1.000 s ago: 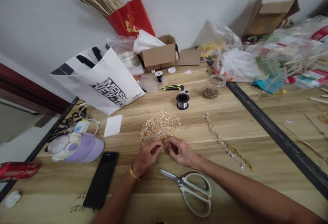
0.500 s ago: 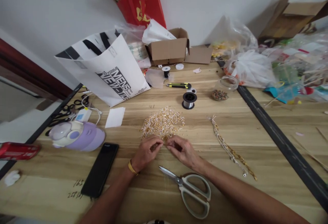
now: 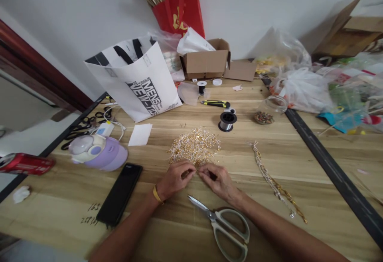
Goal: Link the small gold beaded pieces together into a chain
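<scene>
My left hand (image 3: 176, 179) and my right hand (image 3: 218, 180) meet at the near edge of a pile of small gold and silver beads (image 3: 194, 145). Thumb and forefinger of each hand are pinched together, the tips nearly touching. Whatever they pinch is too small to make out. Below the hands lies a pair of scissors (image 3: 213, 217) with pale handles, its blades pointing up and left. Gold and silver chains (image 3: 271, 182) lie stretched out on the wooden table to the right of my right hand.
Behind the pile stand a wire spool (image 3: 227, 122), a yellow-black utility knife (image 3: 216, 104) and a glass jar (image 3: 265, 114) of beads. A black phone (image 3: 120, 193), a purple bottle (image 3: 103, 154) and a red can (image 3: 26, 163) lie left. A white paper bag (image 3: 140, 82) stands behind.
The whole view has shifted and tilted slightly, so the table things appear farther right. Both hands keep their pinch at the pile's near edge.
</scene>
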`<act>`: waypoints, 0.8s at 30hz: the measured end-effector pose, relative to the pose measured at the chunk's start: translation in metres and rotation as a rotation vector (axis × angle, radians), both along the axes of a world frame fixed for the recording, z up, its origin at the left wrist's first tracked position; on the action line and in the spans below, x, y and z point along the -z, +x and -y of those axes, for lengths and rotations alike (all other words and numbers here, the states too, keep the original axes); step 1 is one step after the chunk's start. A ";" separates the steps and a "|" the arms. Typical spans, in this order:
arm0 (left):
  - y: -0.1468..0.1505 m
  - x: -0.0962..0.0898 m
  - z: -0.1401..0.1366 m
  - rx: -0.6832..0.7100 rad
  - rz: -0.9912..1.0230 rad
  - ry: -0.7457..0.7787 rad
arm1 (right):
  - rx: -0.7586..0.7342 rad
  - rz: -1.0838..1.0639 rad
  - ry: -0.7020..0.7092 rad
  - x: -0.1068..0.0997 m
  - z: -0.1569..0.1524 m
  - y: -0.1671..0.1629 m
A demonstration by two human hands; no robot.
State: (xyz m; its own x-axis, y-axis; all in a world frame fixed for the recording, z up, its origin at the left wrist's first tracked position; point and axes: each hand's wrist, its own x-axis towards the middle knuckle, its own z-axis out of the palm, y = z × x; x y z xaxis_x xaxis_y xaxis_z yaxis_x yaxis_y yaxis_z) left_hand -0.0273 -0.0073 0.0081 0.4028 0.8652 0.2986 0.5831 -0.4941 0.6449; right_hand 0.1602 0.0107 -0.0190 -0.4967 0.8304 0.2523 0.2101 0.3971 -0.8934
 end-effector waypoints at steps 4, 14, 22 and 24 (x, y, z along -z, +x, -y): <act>-0.001 0.002 0.000 0.007 0.008 -0.020 | -0.004 0.015 0.030 0.001 0.000 0.000; 0.000 0.008 -0.002 -0.020 0.012 -0.034 | -0.005 0.029 0.023 0.001 -0.001 0.000; 0.000 0.008 -0.002 -0.020 0.009 -0.055 | -0.007 0.068 0.087 0.005 -0.002 0.001; 0.001 0.008 -0.002 -0.030 0.012 -0.058 | -0.008 0.071 0.078 0.006 -0.002 0.001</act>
State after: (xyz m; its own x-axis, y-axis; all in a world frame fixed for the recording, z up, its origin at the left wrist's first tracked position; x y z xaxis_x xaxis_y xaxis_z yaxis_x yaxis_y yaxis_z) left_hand -0.0265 -0.0055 0.0002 0.3731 0.8927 0.2527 0.5890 -0.4383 0.6789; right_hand 0.1614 0.0130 -0.0252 -0.5225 0.8054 0.2798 0.2685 0.4669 -0.8425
